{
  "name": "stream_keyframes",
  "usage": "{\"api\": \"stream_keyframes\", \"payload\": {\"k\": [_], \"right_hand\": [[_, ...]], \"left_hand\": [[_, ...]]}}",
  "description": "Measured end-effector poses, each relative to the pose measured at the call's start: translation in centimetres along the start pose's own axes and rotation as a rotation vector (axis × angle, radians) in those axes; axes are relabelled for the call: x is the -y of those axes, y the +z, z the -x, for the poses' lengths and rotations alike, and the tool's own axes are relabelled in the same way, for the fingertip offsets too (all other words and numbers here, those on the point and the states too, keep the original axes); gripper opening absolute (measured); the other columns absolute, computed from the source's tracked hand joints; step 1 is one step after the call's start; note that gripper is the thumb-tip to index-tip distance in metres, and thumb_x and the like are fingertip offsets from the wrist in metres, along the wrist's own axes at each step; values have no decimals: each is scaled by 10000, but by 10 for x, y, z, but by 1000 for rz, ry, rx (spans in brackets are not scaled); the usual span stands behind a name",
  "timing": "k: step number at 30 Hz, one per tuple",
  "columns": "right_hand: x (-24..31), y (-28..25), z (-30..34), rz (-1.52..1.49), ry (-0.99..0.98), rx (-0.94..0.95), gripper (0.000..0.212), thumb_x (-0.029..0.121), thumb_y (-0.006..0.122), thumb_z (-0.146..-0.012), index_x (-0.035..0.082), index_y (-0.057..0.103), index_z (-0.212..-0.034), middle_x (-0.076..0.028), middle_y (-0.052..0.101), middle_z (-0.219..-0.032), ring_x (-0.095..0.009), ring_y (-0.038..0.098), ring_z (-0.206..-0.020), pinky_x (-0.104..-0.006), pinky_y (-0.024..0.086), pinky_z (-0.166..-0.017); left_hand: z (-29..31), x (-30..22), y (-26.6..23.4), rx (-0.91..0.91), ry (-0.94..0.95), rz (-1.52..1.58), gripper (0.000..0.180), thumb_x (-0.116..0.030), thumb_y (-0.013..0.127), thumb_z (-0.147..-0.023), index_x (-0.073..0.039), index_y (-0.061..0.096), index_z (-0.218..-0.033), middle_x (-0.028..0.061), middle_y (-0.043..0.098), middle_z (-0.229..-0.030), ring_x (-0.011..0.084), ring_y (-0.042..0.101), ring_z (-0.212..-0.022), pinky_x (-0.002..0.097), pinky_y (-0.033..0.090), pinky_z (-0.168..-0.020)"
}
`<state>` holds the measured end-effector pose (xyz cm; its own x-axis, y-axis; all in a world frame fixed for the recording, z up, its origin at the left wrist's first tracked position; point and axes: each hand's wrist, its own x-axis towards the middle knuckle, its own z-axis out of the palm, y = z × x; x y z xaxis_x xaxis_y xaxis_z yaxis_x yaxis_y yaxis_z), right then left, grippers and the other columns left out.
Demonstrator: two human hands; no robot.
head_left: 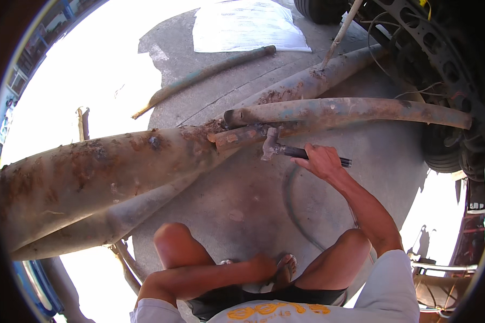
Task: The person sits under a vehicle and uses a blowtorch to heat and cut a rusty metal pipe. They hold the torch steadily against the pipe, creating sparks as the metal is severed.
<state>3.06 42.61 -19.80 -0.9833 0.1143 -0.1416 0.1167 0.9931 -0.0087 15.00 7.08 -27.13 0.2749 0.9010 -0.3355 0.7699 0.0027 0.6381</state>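
My right hand [323,161] is wrapped round the dark handle of a hammer [295,153]. The hammer's metal head [270,144] is right by a short rusty pipe piece [240,138]; whether they touch I cannot tell. That piece lies where a thick rusty pipe [118,167] meets a long curved pipe [350,110] reaching off to the right. Low between my knees, near my sandalled foot, is my left hand [263,267]. It looks rounded and slightly blurred, with its fingers hidden, and nothing shows in it.
Another thick pipe [285,89] runs up to the right, with a thin rod [340,35] standing against it. A loose greenish pipe [210,70] lies on the concrete near a white sack [248,27]. A vehicle frame [434,40] and a tyre [441,156] border the right side.
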Motion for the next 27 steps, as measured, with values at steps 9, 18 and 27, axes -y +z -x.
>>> {"api": "stream_keyframes", "payload": {"k": [9, 18, 27], "right_hand": [[79, -3, 75, 49, -644, -21, 665, 725, 678, -935, 75, 601, -823, -122, 657, -680, -339, 733, -669, -435, 581, -611], [15, -59, -23, 91, -28, -20, 680, 719, 678, -943, 43, 673, -877, -182, 740, -767, -395, 766, -770, -498, 595, -689], [94, -33, 75, 45, -656, -64, 668, 722, 722, -898, 80, 582, -775, -100, 620, -669, -302, 706, -638, -416, 551, -575]], "left_hand": [[-12, -8, -4, 306, 128, 9, 202, -148, 775, -819, -65, 864, -980, 183, 821, -961, 376, 809, -881, 485, 639, -764], [-10, -9, 4, 192, 86, -49, 265, -197, 809, -807, -39, 854, -1015, 162, 825, -1049, 347, 812, -935, 485, 635, -806], [-12, -16, -18, 129, 221, -6, 186, -185, 776, -807, -37, 838, -900, 174, 808, -889, 375, 803, -838, 502, 633, -739]]}}
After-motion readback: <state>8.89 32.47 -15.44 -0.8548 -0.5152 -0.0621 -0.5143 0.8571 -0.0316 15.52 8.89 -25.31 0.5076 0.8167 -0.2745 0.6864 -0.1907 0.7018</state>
